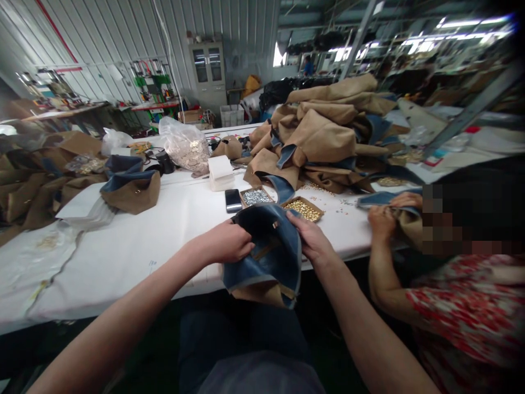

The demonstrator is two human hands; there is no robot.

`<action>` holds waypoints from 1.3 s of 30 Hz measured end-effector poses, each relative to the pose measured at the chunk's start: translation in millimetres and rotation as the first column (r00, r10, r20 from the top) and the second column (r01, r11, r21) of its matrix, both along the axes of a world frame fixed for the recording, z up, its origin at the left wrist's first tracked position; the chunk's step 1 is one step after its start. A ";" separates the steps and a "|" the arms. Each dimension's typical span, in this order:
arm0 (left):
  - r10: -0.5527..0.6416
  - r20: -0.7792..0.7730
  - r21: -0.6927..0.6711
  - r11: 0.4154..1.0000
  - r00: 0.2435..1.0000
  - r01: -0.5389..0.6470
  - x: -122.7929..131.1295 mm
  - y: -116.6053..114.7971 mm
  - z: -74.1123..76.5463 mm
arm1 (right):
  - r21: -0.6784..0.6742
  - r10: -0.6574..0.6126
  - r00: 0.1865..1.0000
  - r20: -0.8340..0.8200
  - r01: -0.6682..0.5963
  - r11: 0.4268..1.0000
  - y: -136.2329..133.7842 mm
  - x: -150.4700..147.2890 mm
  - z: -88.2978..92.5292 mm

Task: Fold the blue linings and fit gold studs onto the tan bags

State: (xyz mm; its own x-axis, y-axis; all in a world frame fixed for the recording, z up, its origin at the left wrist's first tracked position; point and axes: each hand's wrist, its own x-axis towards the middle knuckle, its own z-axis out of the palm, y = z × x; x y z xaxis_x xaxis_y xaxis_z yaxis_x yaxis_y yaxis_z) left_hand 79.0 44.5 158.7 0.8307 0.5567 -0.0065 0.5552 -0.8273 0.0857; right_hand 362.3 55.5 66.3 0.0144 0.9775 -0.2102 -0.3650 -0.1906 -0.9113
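Note:
I hold a bag piece, blue lining outward with tan material showing at its lower edge, over the near edge of the white table. My left hand is closed on its left rim. My right hand grips its right rim, thumb at the top edge. Just beyond the piece sit a small box of silver studs and a small box of gold studs. A black phone lies left of the boxes.
A tall heap of tan and blue bag pieces fills the table's far right. Another folded piece and a bag of hardware sit at the left. A co-worker in a red patterned top handles a piece at my right.

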 end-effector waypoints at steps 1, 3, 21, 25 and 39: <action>-0.008 -0.031 -0.035 0.999 0.999 0.007 8.9 2.2 2.4 | 0.000 0.011 1.000 0.000 -0.011 1.000 3.0 -2.5 0.9; 0.001 -0.113 -0.092 0.996 0.994 -0.011 26.4 7.0 6.4 | -0.007 0.025 1.000 -0.019 -0.025 1.000 7.9 -7.3 2.3; 0.180 -0.313 -0.184 0.952 0.933 -0.246 65.4 21.2 -11.4 | 0.468 -0.314 0.400 0.861 -0.383 0.796 -28.7 -15.4 26.6; 0.207 -0.225 -0.221 0.941 0.952 -0.257 63.9 22.4 -18.4 | 0.384 -0.318 0.219 0.922 -0.423 0.821 -29.7 -25.6 35.2; 0.229 -0.155 -0.107 0.963 0.961 -0.247 57.3 25.6 -23.6 | 0.498 -0.568 0.012 0.823 -0.497 0.711 -33.4 -21.9 26.5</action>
